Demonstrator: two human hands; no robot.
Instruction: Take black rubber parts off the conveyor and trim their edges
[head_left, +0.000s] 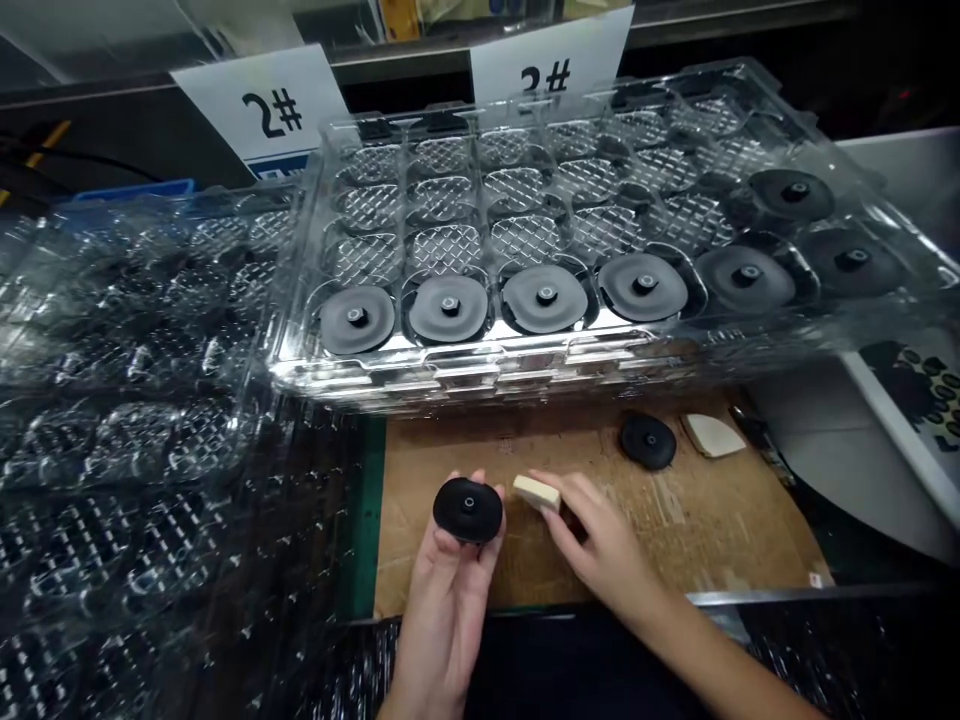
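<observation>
A rounded black disc-like part (459, 522) with a small raised hub in its middle rests in my left hand (451, 590), gripped by its edges with the hub facing up. Just to the right, my right hand (600, 540) pinches a small cream-coloured block (537, 491), which looks like a sponge or foam pad. The block and the black part are a short gap apart. Both hands are above a brown board (525, 575). On that board, farther right, lie another black part (647, 441) and a white wedge-shaped pad (714, 436).
A stack of clear plastic trays (450, 375) stands behind the board; its top tray holds several similar black parts along the front row and right side. More clear trays (127, 420) fill the left. Two paper signs (262, 105) hang behind. A white bin (892, 400) stands right.
</observation>
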